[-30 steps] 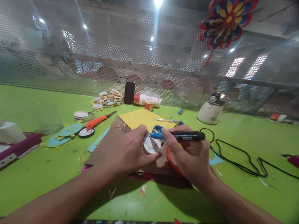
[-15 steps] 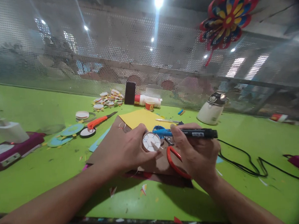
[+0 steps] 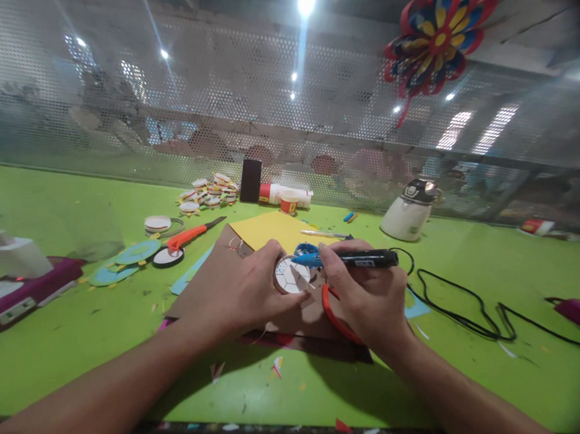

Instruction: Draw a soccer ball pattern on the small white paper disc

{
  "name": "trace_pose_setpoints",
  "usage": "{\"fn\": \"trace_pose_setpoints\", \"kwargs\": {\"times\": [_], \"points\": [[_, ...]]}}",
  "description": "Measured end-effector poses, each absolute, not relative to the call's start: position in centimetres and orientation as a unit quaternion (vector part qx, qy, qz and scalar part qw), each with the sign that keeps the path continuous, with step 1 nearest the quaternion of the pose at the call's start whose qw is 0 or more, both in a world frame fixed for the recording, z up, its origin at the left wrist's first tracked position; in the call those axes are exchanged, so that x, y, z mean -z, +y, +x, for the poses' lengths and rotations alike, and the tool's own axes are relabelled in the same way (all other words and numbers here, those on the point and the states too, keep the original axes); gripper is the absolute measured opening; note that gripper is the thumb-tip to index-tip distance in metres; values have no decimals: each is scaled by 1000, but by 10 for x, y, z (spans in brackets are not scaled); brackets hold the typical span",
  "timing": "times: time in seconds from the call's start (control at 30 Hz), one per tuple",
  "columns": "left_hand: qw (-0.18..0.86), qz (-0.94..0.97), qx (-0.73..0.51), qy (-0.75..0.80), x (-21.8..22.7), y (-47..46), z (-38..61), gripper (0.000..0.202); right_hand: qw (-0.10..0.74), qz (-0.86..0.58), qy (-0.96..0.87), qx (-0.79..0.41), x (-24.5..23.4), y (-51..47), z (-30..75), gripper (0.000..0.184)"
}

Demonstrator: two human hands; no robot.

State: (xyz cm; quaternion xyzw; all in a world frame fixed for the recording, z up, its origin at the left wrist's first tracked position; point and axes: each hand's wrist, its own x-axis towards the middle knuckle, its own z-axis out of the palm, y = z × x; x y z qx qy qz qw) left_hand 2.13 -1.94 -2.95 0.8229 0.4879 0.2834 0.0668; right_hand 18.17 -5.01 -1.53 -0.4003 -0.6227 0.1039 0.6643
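Note:
My left hand (image 3: 247, 282) is closed around a small round white disc (image 3: 294, 279), gripping its edge between thumb and fingers. Black lines divide the disc's face into panels, and its upper left part carries blue dots. A marker (image 3: 366, 259) with a black body and a blue front end is pinched in my right hand (image 3: 366, 297). Its tip points left, at the upper edge of the disc; whether it touches is too small to tell. Red-handled scissors (image 3: 336, 315) lie partly hidden under my right hand, on brown card (image 3: 201, 291).
Yellow paper (image 3: 261, 230) and a pen (image 3: 325, 234) lie behind my hands. Orange scissors (image 3: 193, 235) and light blue paper rings (image 3: 137, 252) are to the left. Farther back stand a phone (image 3: 251, 180), a paper cup (image 3: 288, 202) and a kettle (image 3: 408, 213). A black cable (image 3: 464, 298) runs right.
My right hand has moved left with the marker, bringing its tip from right of the disc to the disc's upper edge. My left hand keeps hold of the disc.

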Motion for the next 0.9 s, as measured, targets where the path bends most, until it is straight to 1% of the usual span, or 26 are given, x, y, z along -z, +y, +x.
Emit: {"fn": "trace_pose_setpoints", "kwargs": {"times": [0.33,0.53,0.83,0.9], "points": [[102,813,-301,488,23,-23,24,35,651,-390,-641,-114,20,-49,183,5],[71,818,-293,490,31,-20,20,36,651,-385,-643,-116,18,-51,182,3],[90,815,-305,485,26,-21,23,36,650,-386,-643,-120,17,-50,181,2],[80,815,-307,485,27,-21,22,35,649,-392,-641,-122,17,-51,180,3]]}}
